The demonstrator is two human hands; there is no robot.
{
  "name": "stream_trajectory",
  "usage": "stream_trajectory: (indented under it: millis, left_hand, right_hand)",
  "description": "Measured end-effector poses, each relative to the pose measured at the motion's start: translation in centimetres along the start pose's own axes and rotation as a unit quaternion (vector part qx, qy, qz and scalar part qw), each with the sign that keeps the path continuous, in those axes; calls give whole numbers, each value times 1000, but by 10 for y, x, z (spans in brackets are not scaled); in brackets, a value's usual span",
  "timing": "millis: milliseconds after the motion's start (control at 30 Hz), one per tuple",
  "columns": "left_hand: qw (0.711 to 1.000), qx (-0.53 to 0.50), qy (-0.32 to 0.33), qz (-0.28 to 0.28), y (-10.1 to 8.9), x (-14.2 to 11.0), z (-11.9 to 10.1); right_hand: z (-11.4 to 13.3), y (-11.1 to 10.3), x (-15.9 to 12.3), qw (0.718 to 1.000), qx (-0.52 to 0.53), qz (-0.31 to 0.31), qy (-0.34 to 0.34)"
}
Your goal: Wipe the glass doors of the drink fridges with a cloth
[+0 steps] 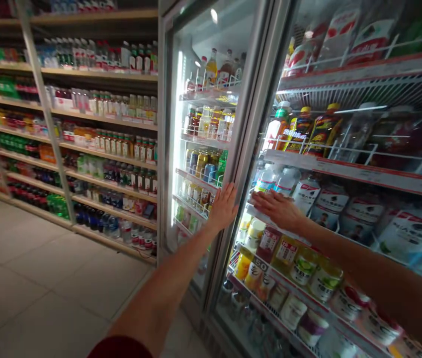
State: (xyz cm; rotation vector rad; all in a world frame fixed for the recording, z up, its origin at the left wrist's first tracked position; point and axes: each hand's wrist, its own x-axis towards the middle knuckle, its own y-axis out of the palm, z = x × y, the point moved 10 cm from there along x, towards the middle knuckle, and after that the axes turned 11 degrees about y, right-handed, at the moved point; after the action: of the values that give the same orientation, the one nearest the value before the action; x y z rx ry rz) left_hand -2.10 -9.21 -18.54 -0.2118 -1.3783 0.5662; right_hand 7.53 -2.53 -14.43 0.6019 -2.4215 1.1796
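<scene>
I face a glass-door drinks fridge in a shop. My left hand (223,206) is open, its fingers flat on the glass of the left fridge door (211,149), close to the grey door frame (250,129). My right hand (278,208) is open too, palm flat against the glass of the right fridge door (345,164), fingers pointing left toward the frame. Behind the glass stand bottles, cans and cartons on white wire shelves (348,171). Neither hand holds anything.
Open wooden shelves (102,124) stocked with several rows of bottles run along the left wall. A pale tiled floor (35,278) lies in front of them. The fridge fills the right half of the view.
</scene>
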Motion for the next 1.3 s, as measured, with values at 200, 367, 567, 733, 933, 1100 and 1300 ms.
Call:
stream_trajectory:
  millis: [200,367,567,733,933,1100,1300]
  left_hand:
    - [999,-28,25,-2,3,9,-18]
    - [996,-61,71,2,16,24,-57]
    - [987,-112,115,-28,21,45,-107]
    - [975,-140,165,-58,23,58,-165]
    - [969,-154,172,-89,12,79,-224]
    - [970,-150,167,-96,6,81,-269]
    - [976,-127,161,-73,11,72,-305]
  right_hand:
    - [-85,-81,-33,961,-37,-169,216]
    - [-38,-44,-97,997,-18,-30,72]
    - [-139,-145,-165,890,-174,-239,346]
    - [-74,-80,-204,965,-201,-44,166]
    - [-162,-182,-278,875,-284,-174,353]
    - [-124,-141,-322,936,-244,-67,242]
    - [-132,-148,-328,939,-215,-84,254]
